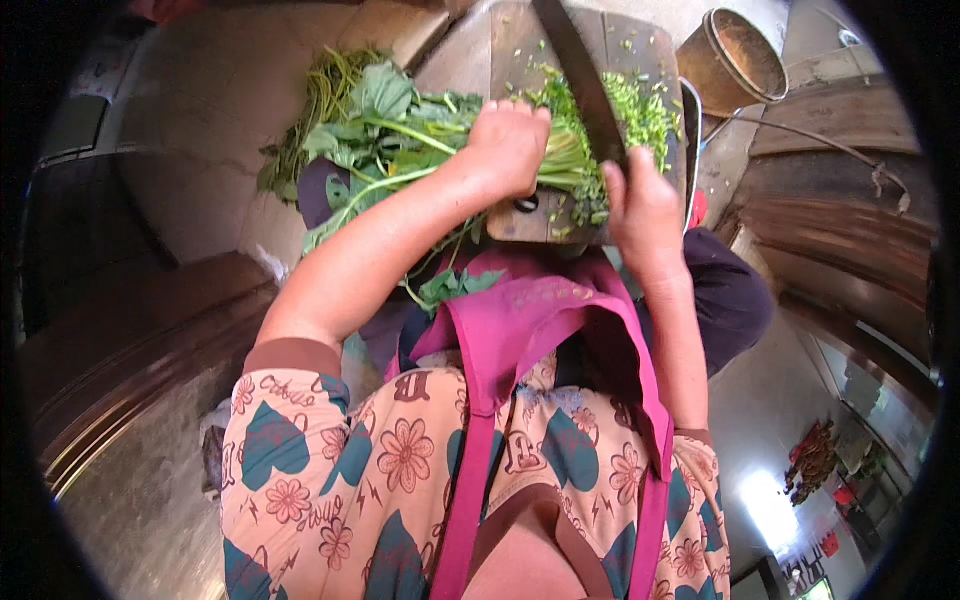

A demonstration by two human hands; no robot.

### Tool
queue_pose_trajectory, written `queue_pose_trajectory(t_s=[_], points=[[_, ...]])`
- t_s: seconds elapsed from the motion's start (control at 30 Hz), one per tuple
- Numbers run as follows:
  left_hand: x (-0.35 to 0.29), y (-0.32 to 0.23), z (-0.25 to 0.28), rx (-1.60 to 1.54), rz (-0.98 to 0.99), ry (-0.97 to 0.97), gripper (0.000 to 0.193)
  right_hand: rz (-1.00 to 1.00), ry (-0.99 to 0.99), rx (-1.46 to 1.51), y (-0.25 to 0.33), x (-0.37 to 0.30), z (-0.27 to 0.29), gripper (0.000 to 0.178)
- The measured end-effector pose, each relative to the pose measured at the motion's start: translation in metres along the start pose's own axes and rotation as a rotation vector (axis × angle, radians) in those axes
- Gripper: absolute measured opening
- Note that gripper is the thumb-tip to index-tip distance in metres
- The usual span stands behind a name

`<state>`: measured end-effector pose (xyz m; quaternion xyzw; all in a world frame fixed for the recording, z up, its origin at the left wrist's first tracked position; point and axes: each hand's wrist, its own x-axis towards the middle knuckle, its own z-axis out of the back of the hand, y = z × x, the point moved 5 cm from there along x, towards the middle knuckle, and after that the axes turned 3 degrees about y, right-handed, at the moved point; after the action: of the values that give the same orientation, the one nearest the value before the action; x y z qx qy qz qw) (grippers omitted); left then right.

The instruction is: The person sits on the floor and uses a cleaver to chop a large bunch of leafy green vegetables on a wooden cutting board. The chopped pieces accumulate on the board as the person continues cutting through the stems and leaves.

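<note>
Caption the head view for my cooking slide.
Left hand pins greens on a board; right hand chops with a knife.

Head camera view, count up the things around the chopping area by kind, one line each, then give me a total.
Hands: 2, left hand pressing the bunch of greens, right hand gripping the knife
Knives: 1
Cutting boards: 1, the wooden board
Bunches of leafy greens: 1
Piles of chopped greens: 1
Round metal containers: 1
Total: 7
</note>
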<state>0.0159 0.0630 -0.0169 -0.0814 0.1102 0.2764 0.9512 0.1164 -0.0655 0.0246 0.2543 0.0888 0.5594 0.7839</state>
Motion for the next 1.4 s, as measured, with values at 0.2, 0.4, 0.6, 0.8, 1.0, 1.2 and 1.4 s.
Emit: queue_pose_trajectory(t_s=[0.2, 0.4, 0.6, 0.8, 1.0, 1.2, 1.4], points=[[0.001, -0.001, 0.004, -0.021, -0.02, 0.01, 0.046, 0.026, -0.224, 0.124, 0.016, 0.006, 0.02, 0.019], [0.006, 0.003, 0.008, -0.015, -0.006, 0.004, 0.047, 0.02, -0.126, 0.092, 0.02, 0.017, 0.039, 0.02], [0.005, -0.003, 0.018, -0.076, 0.051, 0.172, 0.051, -0.048, 0.03, 0.049, 0.007, -0.011, -0.002, 0.02], [0.008, 0.0, 0.015, -0.029, 0.061, 0.111, 0.053, -0.056, -0.256, 0.224, 0.025, -0.014, 0.057, 0.024], [0.004, 0.001, 0.016, -0.064, 0.047, 0.106, 0.052, -0.109, 0.041, 0.047, -0.01, -0.009, -0.012, 0.022], [0.006, -0.002, 0.015, -0.014, 0.077, 0.092, 0.049, 0.006, -0.317, 0.239, 0.018, -0.005, 0.043, 0.019], [0.0, -0.002, 0.014, -0.022, 0.063, 0.05, 0.05, -0.001, -0.002, 0.025, 0.007, 0.013, 0.001, 0.024]])
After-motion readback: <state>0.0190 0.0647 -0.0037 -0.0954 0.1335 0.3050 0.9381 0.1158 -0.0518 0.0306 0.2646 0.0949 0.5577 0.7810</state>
